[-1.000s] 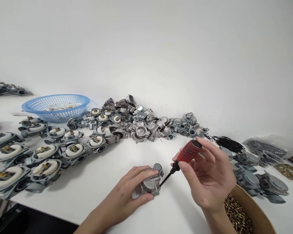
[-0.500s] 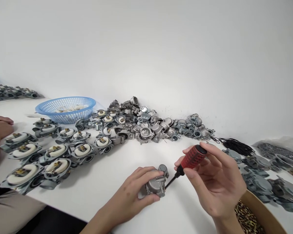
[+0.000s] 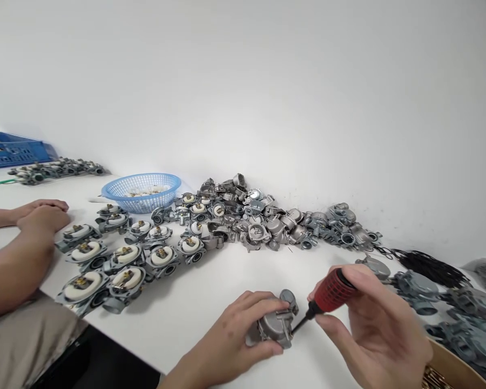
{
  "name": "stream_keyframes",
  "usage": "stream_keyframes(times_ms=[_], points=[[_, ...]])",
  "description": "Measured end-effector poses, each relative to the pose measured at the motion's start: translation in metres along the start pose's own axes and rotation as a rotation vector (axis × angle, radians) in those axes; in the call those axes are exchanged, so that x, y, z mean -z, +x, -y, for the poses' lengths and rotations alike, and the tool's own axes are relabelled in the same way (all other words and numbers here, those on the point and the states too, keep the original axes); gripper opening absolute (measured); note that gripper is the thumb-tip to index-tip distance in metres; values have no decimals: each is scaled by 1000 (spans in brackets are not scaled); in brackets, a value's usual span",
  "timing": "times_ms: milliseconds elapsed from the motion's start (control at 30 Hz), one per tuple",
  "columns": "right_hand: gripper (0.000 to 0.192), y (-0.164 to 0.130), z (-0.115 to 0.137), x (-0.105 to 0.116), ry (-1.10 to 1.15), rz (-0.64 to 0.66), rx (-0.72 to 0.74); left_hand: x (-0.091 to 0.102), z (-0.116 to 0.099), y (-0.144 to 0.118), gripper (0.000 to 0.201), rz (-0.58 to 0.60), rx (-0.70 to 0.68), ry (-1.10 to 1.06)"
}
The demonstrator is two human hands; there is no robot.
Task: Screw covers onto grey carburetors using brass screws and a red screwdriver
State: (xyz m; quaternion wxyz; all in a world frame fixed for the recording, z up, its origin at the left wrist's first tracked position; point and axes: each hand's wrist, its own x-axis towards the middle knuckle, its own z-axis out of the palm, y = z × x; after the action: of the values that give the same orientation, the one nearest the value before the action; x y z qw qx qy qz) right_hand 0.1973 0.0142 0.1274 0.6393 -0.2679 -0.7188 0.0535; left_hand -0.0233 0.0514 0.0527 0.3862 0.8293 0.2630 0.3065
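Note:
My left hand (image 3: 243,335) is closed around a grey metal carburetor (image 3: 276,324), steadying it on the white table. In my right hand (image 3: 383,319) is a screwdriver (image 3: 334,290) with a red and black handle, gripped by thumb and fingers. The screwdriver slants down to the left, and its tip meets the lower right edge of the carburetor. What sits right under the tip is too small to make out.
Several carburetor bodies with white floats (image 3: 125,278) stand at the left, before a blue basket (image 3: 141,192). A pile of metal parts (image 3: 263,221) lies along the wall. At right are more carburetors (image 3: 465,335), black cords (image 3: 427,267) and a box of screws (image 3: 449,362). Another person's arms (image 3: 28,248) rest at left.
The view has turned left, so everything sits further right and more of the other person's arms and a blue crate show. Both hands keep their hold, the screwdriver tip still at the carburetor.

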Motion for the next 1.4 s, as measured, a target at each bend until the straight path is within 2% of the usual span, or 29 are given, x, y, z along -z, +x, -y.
stream_keyframes(times_ms=[67, 167, 333, 433, 533, 700, 833, 933, 1000, 1067, 1200, 1267, 1400], points=[[45, 0, 5, -2, 29, -23, -90, 0, -1, 0, 52, 1, 1, 5], [45, 1, 8, -5, 72, -35, -186, 1, 0, 0, 53, -3, 2, 9], [59, 9, 0, -2, 118, 11, -59, -1, 5, -1, 56, -17, -17, 15], [49, 10, 1, 0, 172, 41, -129, -2, 8, -1, 58, -26, -22, 35], [49, 10, 3, -1, 214, 62, -199, -4, 12, -1, 59, -42, -24, 60], [63, 12, 0, -2, 153, 25, -53, -7, 15, 0, 61, -68, -56, 82], [48, 11, 1, -1, 207, 37, -129, -7, 14, 0, 59, -74, -56, 108], [53, 11, 0, -2, 201, 10, -167, -6, 13, 0, 59, -71, -45, 120], [60, 12, -3, -3, 167, -29, -128, -6, 13, 0, 59, -65, -48, 122], [58, 12, -3, -2, 157, -41, -92, -6, 13, 1, 59, -64, -53, 124], [45, 11, 0, 0, 218, 34, -171, -5, 12, 1, 58, -65, -47, 118], [46, 10, 0, 0, 230, 28, -196, -5, 12, 0, 58, -65, -45, 118], [58, 11, -4, -1, 217, -44, -127, -6, 12, 0, 58, -70, -66, 124]])
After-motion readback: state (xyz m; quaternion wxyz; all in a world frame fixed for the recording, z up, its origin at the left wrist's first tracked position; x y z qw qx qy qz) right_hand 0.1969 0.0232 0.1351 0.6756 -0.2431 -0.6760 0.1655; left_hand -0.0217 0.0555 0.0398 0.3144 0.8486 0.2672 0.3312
